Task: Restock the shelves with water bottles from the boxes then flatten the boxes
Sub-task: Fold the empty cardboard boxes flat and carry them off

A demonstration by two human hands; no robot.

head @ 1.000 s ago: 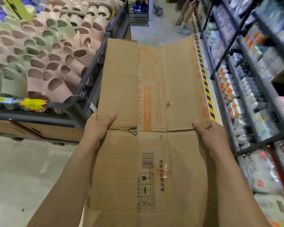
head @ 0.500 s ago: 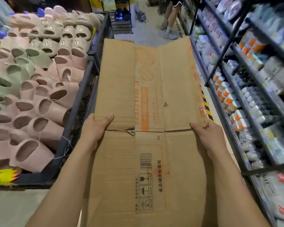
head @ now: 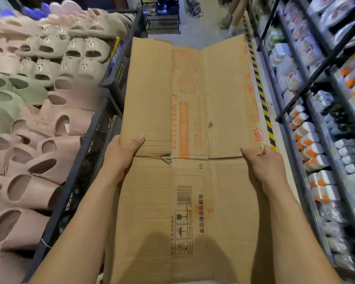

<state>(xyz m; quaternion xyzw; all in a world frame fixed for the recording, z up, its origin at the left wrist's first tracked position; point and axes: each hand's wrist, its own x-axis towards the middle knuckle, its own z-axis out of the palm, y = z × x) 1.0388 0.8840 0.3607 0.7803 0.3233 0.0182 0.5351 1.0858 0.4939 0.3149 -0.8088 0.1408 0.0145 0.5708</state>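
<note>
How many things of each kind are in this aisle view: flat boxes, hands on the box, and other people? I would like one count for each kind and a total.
box: 1
hands: 2, the left hand and the right hand, each gripping a side edge of the box
other person: 1, only the legs in view
Total: 4

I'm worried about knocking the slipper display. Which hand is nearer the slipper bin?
Left. The left hand grips the flattened box at its left edge, beside the slipper bin; the right hand grips the opposite edge, by the shelves.
</note>
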